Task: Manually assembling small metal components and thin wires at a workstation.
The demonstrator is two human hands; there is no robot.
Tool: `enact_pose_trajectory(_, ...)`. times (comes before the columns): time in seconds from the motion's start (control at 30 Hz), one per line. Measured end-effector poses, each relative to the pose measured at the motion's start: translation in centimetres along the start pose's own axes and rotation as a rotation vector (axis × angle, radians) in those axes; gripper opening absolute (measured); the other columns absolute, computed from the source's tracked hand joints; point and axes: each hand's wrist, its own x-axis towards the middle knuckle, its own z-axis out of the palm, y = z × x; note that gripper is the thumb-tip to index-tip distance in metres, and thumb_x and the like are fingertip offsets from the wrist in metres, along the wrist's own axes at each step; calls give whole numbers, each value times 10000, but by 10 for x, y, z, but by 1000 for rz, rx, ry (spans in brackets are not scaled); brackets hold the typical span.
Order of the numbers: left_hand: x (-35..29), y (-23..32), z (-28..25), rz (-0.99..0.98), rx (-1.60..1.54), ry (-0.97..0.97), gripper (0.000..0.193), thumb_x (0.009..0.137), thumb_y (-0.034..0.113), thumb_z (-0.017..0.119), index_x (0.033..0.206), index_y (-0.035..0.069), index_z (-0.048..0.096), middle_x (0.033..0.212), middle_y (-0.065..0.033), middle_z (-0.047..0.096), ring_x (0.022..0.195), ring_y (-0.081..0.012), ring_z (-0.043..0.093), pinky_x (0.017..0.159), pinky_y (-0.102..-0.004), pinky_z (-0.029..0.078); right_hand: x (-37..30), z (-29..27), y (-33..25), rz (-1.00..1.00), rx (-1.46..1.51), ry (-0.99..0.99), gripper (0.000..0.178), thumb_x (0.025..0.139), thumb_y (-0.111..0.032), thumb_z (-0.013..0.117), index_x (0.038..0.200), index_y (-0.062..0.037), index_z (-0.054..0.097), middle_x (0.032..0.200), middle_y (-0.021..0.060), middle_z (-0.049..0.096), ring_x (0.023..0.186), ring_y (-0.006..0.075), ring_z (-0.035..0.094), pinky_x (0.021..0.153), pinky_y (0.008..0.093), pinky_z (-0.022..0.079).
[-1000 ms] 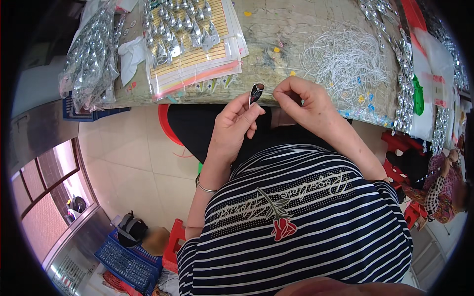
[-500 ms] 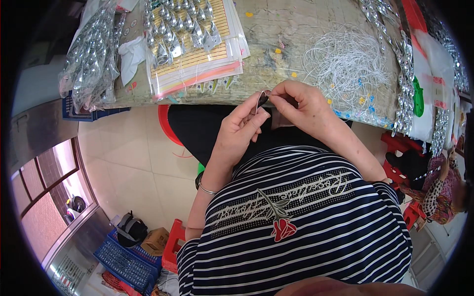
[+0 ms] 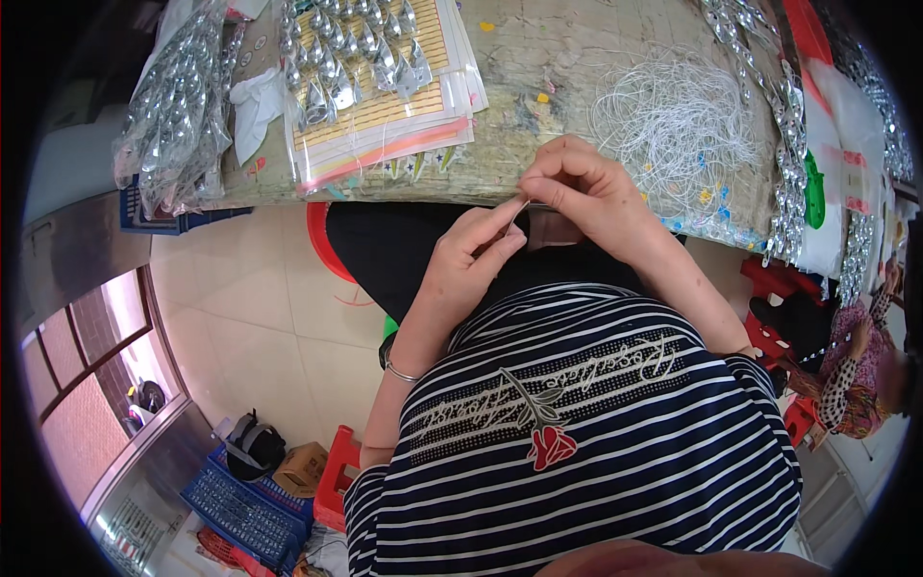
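My left hand (image 3: 466, 262) and my right hand (image 3: 594, 197) meet at the near edge of the table, over my lap. A thin whitish string (image 3: 517, 215) runs between their fingertips. The left thumb and forefinger are closed on its lower part, while my right fingers pinch its upper end. Whether anything small hangs on the string is hidden by the fingers. Just beyond the right hand, a loose tangle of white strings (image 3: 678, 120) lies on the table (image 3: 524, 125).
At the left, silver twisted ornaments (image 3: 351, 53) rest on packed cards beside a plastic bag of similar ornaments (image 3: 178, 106). More silver strands (image 3: 790, 144) and a green plastic piece (image 3: 814, 189) are at the right. Behind on the right sits another person (image 3: 851, 361).
The string's loop between my hands has been drawn into a short, straighter piece. My left hand has dropped slightly, and the right fingers have curled and shifted a little.
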Motion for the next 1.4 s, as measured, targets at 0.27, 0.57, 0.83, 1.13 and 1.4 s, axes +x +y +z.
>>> enact_pose_trajectory(0.27,-3,-2,-5,74,-140,-55,374,864,13,588,1236,25,550,1087,-56,581,945,-125,553,837,-240,443,-2,6,-8,164,150,-77,91,873,-111,624,910,-35,657,942,6,538,838,72,532,762,210,437)
enact_pose_trajectory(0.57,8,9,7,-124,-386,46,167,871,30,589,1019,-9,655,882,-50,633,723,-86,555,637,-206,442,-5,6,-9,28,18,-169,95,877,-120,620,934,-49,647,940,5,494,816,73,513,703,206,446)
enact_pose_trajectory(0.83,-3,14,0,-155,-404,160,217,911,112,549,1041,-27,653,769,-9,607,622,-44,479,588,-165,384,-13,-6,0,-425,-597,-147,170,785,-112,686,924,-29,636,984,86,567,897,222,554,785,311,453)
enact_pose_trajectory(1.13,-10,7,-15,-154,-396,221,200,922,100,536,1027,-18,658,767,-16,608,625,-42,482,558,-175,373,-24,-60,-16,-146,-544,18,72,852,-73,606,888,-13,619,924,63,597,901,169,559,813,267,426)
enact_pose_trajectory(1.4,-3,15,-13,-166,-323,171,217,910,102,547,1052,-25,651,827,-41,641,657,-46,522,566,-183,378,-20,-57,-31,-31,-180,179,101,926,-81,520,931,-4,586,893,15,572,874,95,525,803,231,412)
